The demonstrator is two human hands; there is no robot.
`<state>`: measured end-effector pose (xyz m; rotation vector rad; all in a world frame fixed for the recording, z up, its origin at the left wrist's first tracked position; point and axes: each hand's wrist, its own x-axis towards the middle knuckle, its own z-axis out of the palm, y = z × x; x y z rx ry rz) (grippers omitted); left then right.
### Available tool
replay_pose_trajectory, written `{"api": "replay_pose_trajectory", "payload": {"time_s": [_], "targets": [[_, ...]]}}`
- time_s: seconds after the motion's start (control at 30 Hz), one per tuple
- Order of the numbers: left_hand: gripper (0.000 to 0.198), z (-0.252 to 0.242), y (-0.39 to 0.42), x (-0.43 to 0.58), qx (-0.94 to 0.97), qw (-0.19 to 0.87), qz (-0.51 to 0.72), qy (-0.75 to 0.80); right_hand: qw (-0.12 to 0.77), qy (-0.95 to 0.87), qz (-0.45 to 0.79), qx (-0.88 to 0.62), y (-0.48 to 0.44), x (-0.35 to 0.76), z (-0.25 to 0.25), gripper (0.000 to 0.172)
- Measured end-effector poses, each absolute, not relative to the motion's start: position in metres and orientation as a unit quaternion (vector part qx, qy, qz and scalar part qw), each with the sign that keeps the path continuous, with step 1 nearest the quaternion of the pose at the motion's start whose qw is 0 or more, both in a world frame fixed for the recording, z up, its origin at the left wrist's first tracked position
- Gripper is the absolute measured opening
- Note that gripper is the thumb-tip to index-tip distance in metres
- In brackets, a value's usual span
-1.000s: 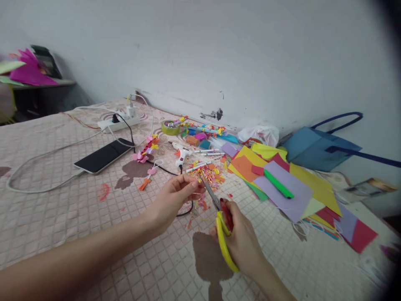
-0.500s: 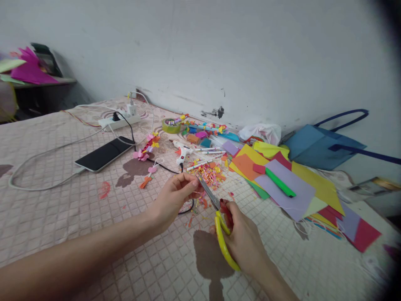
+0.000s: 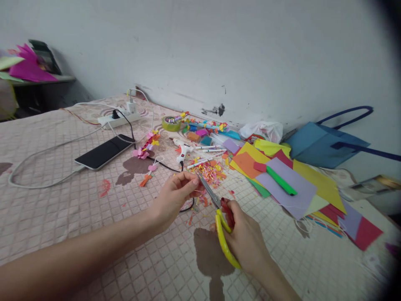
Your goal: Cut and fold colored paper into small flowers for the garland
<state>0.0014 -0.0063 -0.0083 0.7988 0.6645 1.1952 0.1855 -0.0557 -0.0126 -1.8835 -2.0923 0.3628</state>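
I keep my right hand (image 3: 246,236) closed around yellow-handled scissors (image 3: 218,223), tips just beside my left hand (image 3: 171,200), its fingertips pinched, contents too small to tell; barely anything shifted, so this seems mid-step, well in from the quilted cloth's (image 3: 150,267) wall-side edge

L hand (image 3: 173,195), R hand (image 3: 246,234) & forearms (image 3: 94,252) bare.
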Motion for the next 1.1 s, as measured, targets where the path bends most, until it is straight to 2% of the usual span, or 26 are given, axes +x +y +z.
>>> {"api": "replay_pose_trajectory", "payload": {"time_s": [0.77,1.1], "targets": [[0.009,-0.0066,-0.0056,0.0012,0.358,0.709,0.530,0.295,0.155,-0.747,0.108,-0.637,-0.0595,0.1904,-0.0138,0.031],[0.012,-0.0072,0.0008,-0.0035,0.440,0.686,0.490,0.310,0.123,-0.748,0.116,-0.642,-0.0627,0.1938,-0.0084,0.025]]}}
